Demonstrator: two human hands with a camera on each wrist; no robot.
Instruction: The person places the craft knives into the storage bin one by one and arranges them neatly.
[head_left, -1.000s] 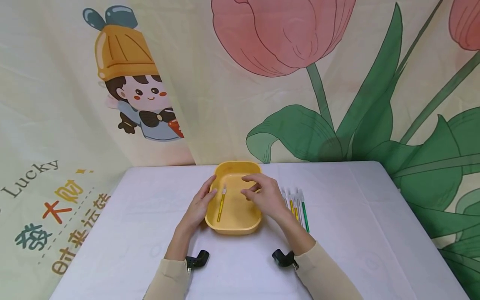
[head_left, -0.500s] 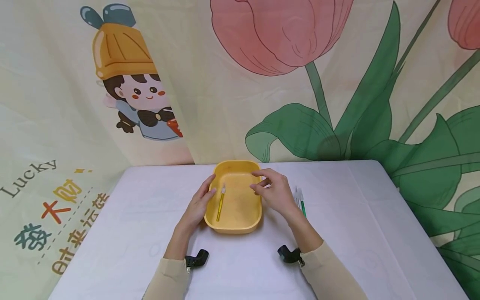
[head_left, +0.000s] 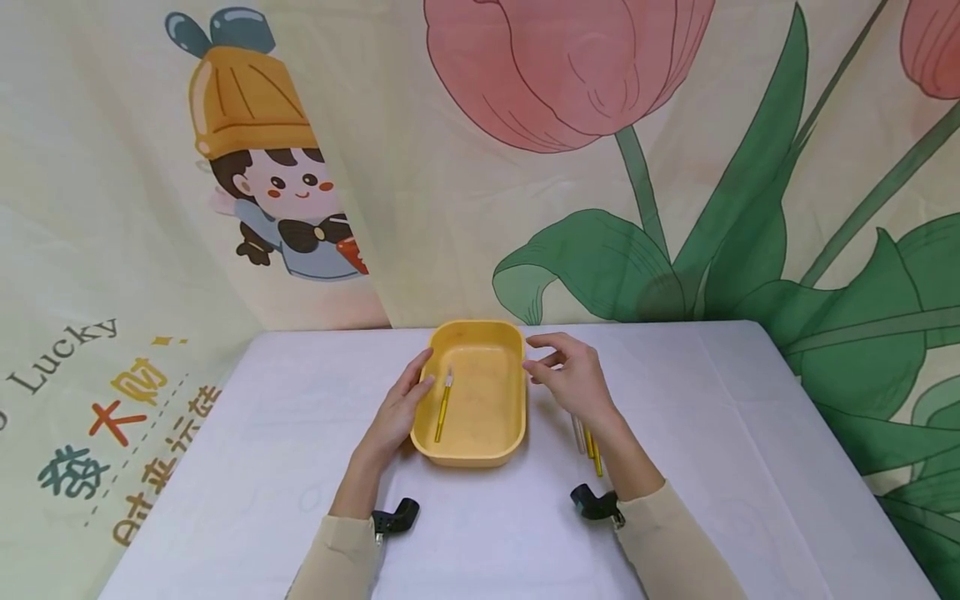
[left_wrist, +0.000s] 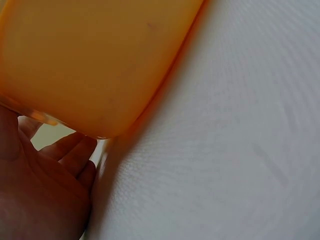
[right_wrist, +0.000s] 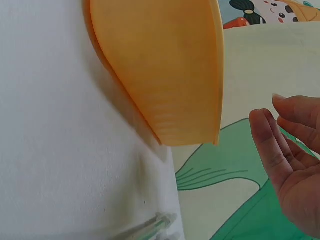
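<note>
Tray (head_left: 468,460), yellow, one, standing on the white table with the left hand (head_left: 397,408) gripping its left rim, thumb over the edge; inside, toward the left wall, one slim yellow stick (head_left: 443,407), lying lengthwise and touched by neither hand. Right hand (head_left: 573,379), one, just beside the tray's right rim, thumb and forefinger apart and holding nothing; further sticks (head_left: 590,446), number uncertain, partly hidden by the right forearm. Likely faults: a sleeve or wrist camera (head_left: 595,502) brushing the hidden sticks and scattering them, or an uneven left-hand pull tilting the tray and rolling its stick.
</note>
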